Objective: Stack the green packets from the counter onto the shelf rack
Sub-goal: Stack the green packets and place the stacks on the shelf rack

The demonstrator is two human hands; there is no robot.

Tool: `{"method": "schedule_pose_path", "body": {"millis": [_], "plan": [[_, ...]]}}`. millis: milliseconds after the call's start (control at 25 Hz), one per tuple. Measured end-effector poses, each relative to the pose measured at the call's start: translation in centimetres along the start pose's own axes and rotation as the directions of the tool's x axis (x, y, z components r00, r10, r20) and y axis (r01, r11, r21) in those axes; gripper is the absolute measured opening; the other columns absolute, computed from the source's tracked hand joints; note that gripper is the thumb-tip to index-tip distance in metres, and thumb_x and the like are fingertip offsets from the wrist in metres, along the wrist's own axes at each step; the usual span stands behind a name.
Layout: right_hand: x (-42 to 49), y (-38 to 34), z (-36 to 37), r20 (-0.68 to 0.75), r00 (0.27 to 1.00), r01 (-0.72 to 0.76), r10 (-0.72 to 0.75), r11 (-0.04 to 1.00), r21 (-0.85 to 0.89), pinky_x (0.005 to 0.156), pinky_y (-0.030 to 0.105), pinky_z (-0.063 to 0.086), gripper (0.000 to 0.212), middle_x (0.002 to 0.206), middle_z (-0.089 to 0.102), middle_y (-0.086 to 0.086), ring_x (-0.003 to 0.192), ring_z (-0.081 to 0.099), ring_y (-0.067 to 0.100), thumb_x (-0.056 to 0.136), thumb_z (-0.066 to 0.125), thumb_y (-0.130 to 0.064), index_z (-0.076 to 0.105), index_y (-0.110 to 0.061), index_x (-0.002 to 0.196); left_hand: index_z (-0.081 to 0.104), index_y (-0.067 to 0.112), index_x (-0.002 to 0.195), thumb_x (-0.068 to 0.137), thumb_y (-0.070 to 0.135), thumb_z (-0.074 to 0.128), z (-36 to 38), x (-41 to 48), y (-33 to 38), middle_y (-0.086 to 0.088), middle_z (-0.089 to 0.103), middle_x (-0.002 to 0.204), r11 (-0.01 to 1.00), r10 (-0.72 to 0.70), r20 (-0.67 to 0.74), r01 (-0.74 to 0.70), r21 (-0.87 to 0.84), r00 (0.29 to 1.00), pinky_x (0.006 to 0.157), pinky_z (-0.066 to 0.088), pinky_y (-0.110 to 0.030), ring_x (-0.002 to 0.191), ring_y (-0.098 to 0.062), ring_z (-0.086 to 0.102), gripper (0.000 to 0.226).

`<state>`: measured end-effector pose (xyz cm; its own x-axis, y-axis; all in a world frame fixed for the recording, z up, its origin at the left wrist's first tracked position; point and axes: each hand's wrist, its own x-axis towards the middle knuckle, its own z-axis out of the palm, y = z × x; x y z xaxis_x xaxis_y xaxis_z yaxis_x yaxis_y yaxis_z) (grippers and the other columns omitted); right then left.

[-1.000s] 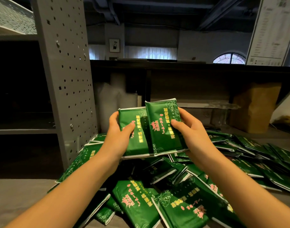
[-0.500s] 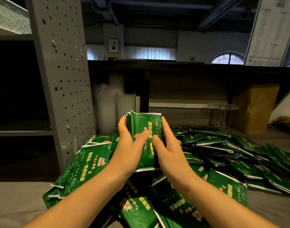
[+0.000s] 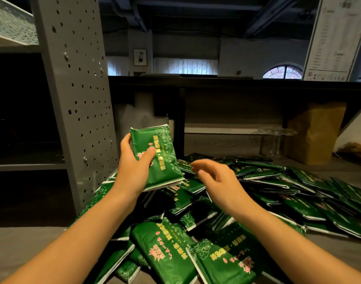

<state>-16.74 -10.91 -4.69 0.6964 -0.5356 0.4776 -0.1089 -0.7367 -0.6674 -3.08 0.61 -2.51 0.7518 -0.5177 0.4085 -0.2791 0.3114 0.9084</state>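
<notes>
Above the grey worktop [image 3: 22, 249], a thin bundle of green packets [image 3: 161, 156] is held upright in the left hand [image 3: 134, 167], with the thumb pressed across the printed face and the fingers hidden behind. The right hand [image 3: 218, 181] is seen just beside the bundle, loosely spread, blurred and holding nothing. Below both, a loose heap [image 3: 175, 253] of the same packets is spread over the worktop and out to the right.

The packets are judged to be light, flat and glossy, so a bundle is likely to slide and fan apart. A grip across the middle of the long sides is advised, with the stiffer sealed edges squared first.

At the left, the shelf rack [image 3: 77, 99] is marked by a grey perforated upright with dark shelf bays beside it. A brown paper bag [image 3: 316, 132] and a clear cup [image 3: 276, 138] are set at the back. The room is dim, lit by an arched window [image 3: 283, 72], with a printed chart [image 3: 337, 37] hung at the right.
</notes>
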Motion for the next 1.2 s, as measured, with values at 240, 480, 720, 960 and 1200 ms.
{"method": "schedule_pose_path", "body": {"millis": [240,480,720,960,1200], "plan": [[-1.6,-1.2,2.3,0.433,0.901,0.258,-0.038,0.847,-0.464,0.106,0.032,0.032,0.055,0.14,0.047,0.0,0.129,0.039,0.017,0.095,0.041,-0.05,0.039,-0.022,0.142,0.025,0.019,0.142,0.095,0.014,0.05,-0.9,1.4,-0.5,0.01,0.053,0.095,1.0,-0.015,-0.091,0.017,0.02,0.996,0.081,0.049,-0.032,0.087,-0.014,0.055,0.054],[-1.5,-1.2,1.4,0.386,0.919,0.231,0.077,0.689,-0.687,0.093,0.038,0.041,0.072,0.129,0.043,-0.001,0.118,0.042,0.023,0.082,0.047,-0.068,0.036,-0.026,0.139,0.023,0.022,0.142,0.094,0.016,0.051,-1.3,1.7,-0.7,0.01,0.053,0.098,1.0,-0.016,-0.111,0.018,0.021,0.994,0.092,0.048,-0.041,0.099,-0.019,0.056,0.056],[-1.1,-0.6,0.5,0.382,0.916,0.186,0.127,0.707,-0.682,0.083,0.033,0.038,0.069,0.13,0.039,-0.002,0.121,0.039,0.022,0.083,0.058,-0.056,0.029,-0.032,0.141,0.023,0.022,0.142,0.094,0.015,0.051,-1.2,1.6,-0.7,0.01,0.053,0.098,1.0,-0.026,-0.092,0.026,0.008,0.995,0.09,0.05,-0.04,0.099,-0.019,0.058,0.055],[-0.4,-0.4,-0.5,0.287,0.957,0.135,0.039,0.817,-0.56,0.08,0.036,0.05,0.02,0.107,0.062,-0.002,0.096,0.058,0.023,0.095,0.047,-0.031,0.058,-0.029,0.111,0.023,0.022,0.142,0.094,0.016,0.052,-1.0,1.4,-0.6,0.007,0.055,0.103,1.0,-0.024,-0.069,0.024,0.011,0.997,0.09,0.05,-0.041,0.102,-0.021,0.059,0.056],[0.6,-0.1,-2.9,0.017,0.997,0.074,-0.072,0.96,-0.271,0.067,0.035,0.047,0.015,0.083,0.065,-0.002,0.076,0.06,0.017,0.096,0.047,-0.017,0.06,-0.024,0.093,0.023,0.023,0.142,0.094,0.018,0.052,-1.0,1.3,-0.4,0.0,0.054,0.118,1.0,-0.015,-0.087,0.016,0.004,0.996,0.094,0.049,-0.044,0.107,-0.022,0.058,0.056]]}}
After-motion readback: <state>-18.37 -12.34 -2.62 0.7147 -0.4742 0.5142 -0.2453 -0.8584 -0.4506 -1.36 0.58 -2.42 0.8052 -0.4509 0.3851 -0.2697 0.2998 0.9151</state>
